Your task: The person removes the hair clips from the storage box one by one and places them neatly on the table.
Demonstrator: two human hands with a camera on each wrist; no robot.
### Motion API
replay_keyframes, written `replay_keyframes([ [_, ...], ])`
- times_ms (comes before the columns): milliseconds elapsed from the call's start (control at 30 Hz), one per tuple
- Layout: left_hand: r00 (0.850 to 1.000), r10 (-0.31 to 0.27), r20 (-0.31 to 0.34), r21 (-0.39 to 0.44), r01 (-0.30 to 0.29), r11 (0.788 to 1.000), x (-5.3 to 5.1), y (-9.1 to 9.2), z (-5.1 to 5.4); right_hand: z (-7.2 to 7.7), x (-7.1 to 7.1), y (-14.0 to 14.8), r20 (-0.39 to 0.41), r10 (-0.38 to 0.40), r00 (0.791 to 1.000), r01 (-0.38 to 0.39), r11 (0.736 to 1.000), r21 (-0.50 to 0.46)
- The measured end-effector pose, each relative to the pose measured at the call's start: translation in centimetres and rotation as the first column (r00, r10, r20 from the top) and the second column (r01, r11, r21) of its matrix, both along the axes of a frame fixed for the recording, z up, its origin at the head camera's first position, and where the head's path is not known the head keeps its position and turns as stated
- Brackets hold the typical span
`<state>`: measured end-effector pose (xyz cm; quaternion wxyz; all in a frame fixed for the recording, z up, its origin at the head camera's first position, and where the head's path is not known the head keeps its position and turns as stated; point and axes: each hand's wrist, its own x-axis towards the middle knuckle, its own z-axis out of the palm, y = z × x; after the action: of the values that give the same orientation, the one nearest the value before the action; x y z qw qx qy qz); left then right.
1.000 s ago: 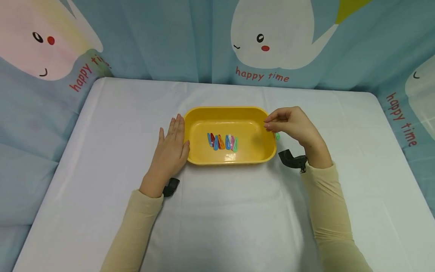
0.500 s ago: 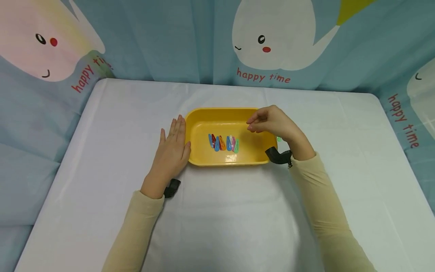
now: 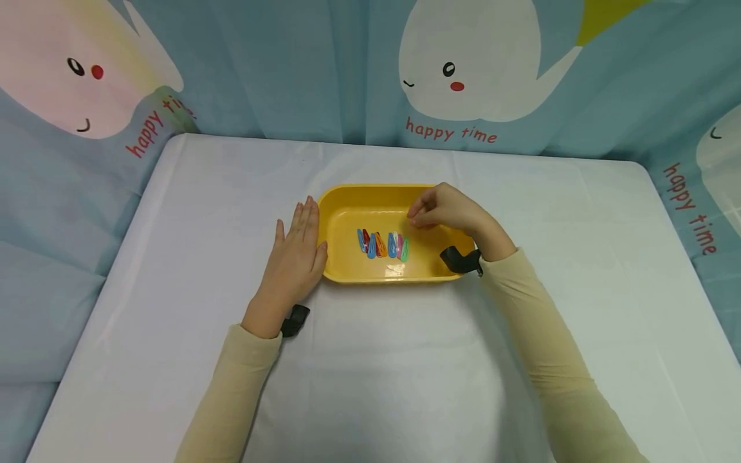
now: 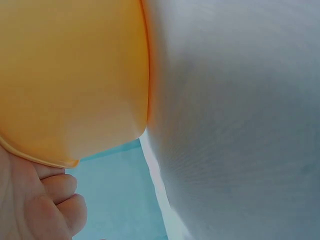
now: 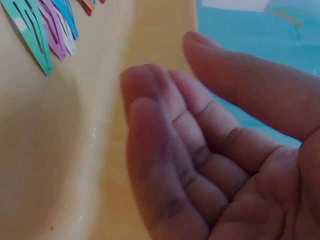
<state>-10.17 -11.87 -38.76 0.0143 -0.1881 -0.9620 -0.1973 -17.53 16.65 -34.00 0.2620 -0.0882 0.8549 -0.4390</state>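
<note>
A yellow plastic tray (image 3: 336, 273) sits on the white tablecloth. On its floor lies a row of snap hair clips (image 3: 382, 245) in blue, red, orange, white, pink and green. My left hand (image 3: 292, 257) lies with straight fingers along the tray's left end, touching its rim. Over the right part of the tray hovers my right hand (image 3: 451, 211), just to the right of the clips. In the right wrist view its fingers (image 5: 150, 145) bend loosely, the thumb stands apart, and no object shows between them. A green clip (image 5: 31, 37) is nearest to them there.
The white-covered table (image 3: 370, 360) spreads around the tray. Light-blue curtains (image 3: 289, 71) with whale prints hang along the back and sides. Small black devices (image 3: 460, 260) are strapped at both wrists.
My right hand has moved left from the tray's right rim to above its floor. A green clip seen outside the right rim is now hidden. The left hand stays put.
</note>
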Motion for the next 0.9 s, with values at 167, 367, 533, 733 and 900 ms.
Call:
replay_keyframes([
  [167,1.0,0.002,0.011,-0.004,-0.001,1.0,0.0,0.0,0.1,-0.4,-0.2,-0.2,0.043,0.03,0.999,-0.031,0.999,0.027],
  [367,1.0,0.004,0.006,-0.01,-0.004,1.0,0.0,0.0,0.0,-1.0,-0.7,-0.4,0.054,0.123,0.991,-0.126,0.991,0.053],
  [533,1.0,0.005,0.005,-0.002,-0.005,1.0,0.0,0.0,-0.1,-1.6,-1.0,-0.6,0.103,0.149,0.983,-0.156,0.986,0.059],
  [733,1.0,0.005,0.003,0.0,-0.005,1.0,0.0,0.0,-0.1,-2.2,-1.3,-0.7,0.121,0.144,0.982,-0.16,0.977,0.139],
  [900,1.0,0.01,0.011,-0.008,-0.01,1.0,0.1,0.0,0.0,-2.3,-1.3,-0.8,0.17,0.156,0.973,-0.183,0.97,0.158],
])
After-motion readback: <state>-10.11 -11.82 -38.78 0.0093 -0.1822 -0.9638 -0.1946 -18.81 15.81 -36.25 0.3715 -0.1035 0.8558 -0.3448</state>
